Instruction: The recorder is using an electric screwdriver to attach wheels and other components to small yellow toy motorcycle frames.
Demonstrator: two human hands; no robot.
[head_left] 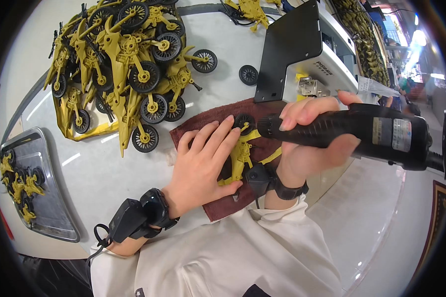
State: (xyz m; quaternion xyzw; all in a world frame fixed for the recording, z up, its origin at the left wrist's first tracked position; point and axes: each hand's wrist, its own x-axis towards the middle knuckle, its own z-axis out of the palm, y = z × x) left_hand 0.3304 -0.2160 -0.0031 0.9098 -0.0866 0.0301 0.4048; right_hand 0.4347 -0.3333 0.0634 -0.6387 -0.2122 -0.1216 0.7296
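Observation:
My right hand [314, 148] is wrapped round a black electric screwdriver [381, 136] held nearly level. Its nose points left at the small black wheel [245, 122] of a yellow toy motorcycle [241, 156]. Whether the bit touches the wheel hub, I cannot tell. The toy lies on its side on a dark red cloth [218, 210]. My left hand [198, 161] steadies it there, fingers stretched along one side with the tips by the wheel and the thumb at the lower end. Part of the toy is hidden beneath that hand.
A heap of yellow toy motorcycles [116, 74] fills a shallow box at the back left. On the left is a metal tray [64, 213] with several more. A loose black wheel [248, 74] lies beside a black-and-white machine [295, 54] at the back right.

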